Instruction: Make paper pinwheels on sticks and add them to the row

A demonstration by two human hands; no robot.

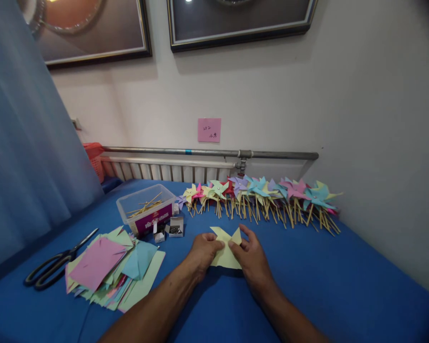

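A pale yellow paper square [227, 257], slit at its corners, is held up above the blue cloth between my two hands. My left hand [204, 252] pinches its left side, the thumb lying on the paper's face. On the other side, my right hand [250, 255] grips the paper with the thumb in front and the fingers behind. The upper corners of the sheet stand up as two points with a notch between them. Left of my hands lies a loose pile of coloured cut paper [98, 262], a pink sheet on top.
Scissors [55, 267] lie at the far left. A clear plastic tub [153, 221] holds wooden sticks, with small boxes of pins [175, 227] beside it. Finished paper pinwheels [257, 188] line the back. Behind are a pipe [282, 155], a radiator and a blue curtain [28, 128].
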